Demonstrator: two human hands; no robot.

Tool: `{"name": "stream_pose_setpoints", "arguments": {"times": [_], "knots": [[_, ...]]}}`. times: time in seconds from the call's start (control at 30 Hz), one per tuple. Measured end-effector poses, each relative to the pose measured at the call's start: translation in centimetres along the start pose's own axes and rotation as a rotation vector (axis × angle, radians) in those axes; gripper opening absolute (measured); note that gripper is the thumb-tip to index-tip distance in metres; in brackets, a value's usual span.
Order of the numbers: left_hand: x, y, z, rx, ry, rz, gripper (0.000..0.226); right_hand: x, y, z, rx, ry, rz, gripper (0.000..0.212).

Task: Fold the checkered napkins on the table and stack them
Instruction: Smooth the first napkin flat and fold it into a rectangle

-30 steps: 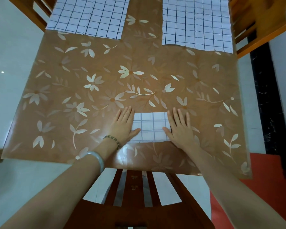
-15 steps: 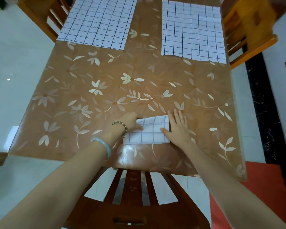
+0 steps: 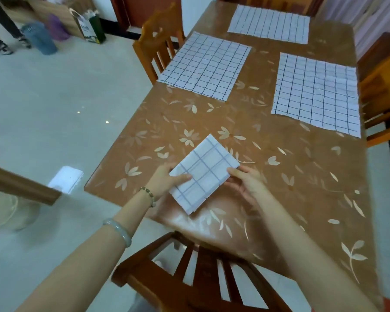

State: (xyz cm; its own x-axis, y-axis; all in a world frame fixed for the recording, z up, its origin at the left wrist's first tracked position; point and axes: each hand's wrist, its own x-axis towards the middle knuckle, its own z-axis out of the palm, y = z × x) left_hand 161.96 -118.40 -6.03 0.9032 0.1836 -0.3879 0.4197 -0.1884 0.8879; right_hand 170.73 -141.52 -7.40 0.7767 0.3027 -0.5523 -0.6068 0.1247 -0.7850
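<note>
A folded white napkin with a thin blue grid [image 3: 204, 174] is lifted off the brown flowered table [image 3: 279, 176], turned diagonally. My left hand [image 3: 167, 180] grips its left edge, thumb on top. My right hand [image 3: 245, 183] holds its right edge from below, thumb on the corner. Three unfolded checkered napkins lie flat farther back: one at the left [image 3: 206, 65], one at the right [image 3: 315, 92], one at the far end [image 3: 270, 23].
A dark wooden chair back [image 3: 200, 266] stands right below my arms. Lighter wooden chairs stand at the table's left [image 3: 158, 39] and right [image 3: 383, 91]. Bags, jars and a person's legs [image 3: 0, 30] are on the floor at the far left.
Both hands pressed the folded napkin flat on the table before. Now they have picked it up and rotated it, and the view has swung left and up.
</note>
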Motion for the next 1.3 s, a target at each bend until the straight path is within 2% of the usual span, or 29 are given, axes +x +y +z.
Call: {"name": "stream_pose_setpoints", "arguments": {"times": [0.07, 0.2, 0.3, 0.37, 0.43, 0.47, 0.6, 0.73, 0.87, 1.07, 1.3], "knots": [[-0.3, -0.9, -2.2, -0.07, 0.053, -0.031, 0.016, 0.5, 0.4, 3.1, 0.017, -0.022, 0.009, 0.006], [-0.5, -2.9, -7.3, -0.138, 0.117, -0.021, 0.027, 1.3, 2.4, 10.1, -0.08, -0.077, 0.053, 0.007], [-0.6, -4.3, -11.4, -0.166, 0.17, -0.071, 0.016, 2.1, 3.8, 15.3, -0.107, -0.03, 0.055, 0.014], [-0.4, -5.6, -14.6, -0.14, 0.184, -0.1, 0.027, 2.7, 4.5, 18.3, -0.127, 0.001, 0.064, 0.017], [-0.1, -7.0, -17.9, -0.119, 0.199, -0.119, 0.038, 3.6, 5.3, 21.3, -0.186, 0.015, 0.081, 0.011], [0.2, -7.7, -19.5, -0.109, 0.215, -0.143, 0.038, 4.2, 5.7, 22.7, -0.211, 0.02, 0.086, 0.005], [1.7, -10.7, -24.4, -0.06, 0.248, -0.222, 0.024, 7.0, 7.5, 26.8, -0.265, 0.027, 0.085, 0.006], [3.0, -13.5, -27.3, 0.003, 0.189, -0.295, 0.017, 9.3, 9.2, 29.3, -0.38, 0.049, 0.104, 0.01], [4.0, -15.3, -27.8, 0.183, 0.162, -0.338, 0.015, 10.7, 10.4, 30.4, -0.512, 0.092, 0.107, 0.015], [5.0, -16.0, -27.9, 0.377, 0.155, -0.324, 0.017, 11.9, 11.8, 30.7, -0.661, 0.179, 0.14, 0.014], [5.3, -16.2, -27.8, 0.483, 0.174, -0.331, 0.022, 12.0, 12.1, 31.0, -0.764, 0.224, 0.082, 0.025]]}}
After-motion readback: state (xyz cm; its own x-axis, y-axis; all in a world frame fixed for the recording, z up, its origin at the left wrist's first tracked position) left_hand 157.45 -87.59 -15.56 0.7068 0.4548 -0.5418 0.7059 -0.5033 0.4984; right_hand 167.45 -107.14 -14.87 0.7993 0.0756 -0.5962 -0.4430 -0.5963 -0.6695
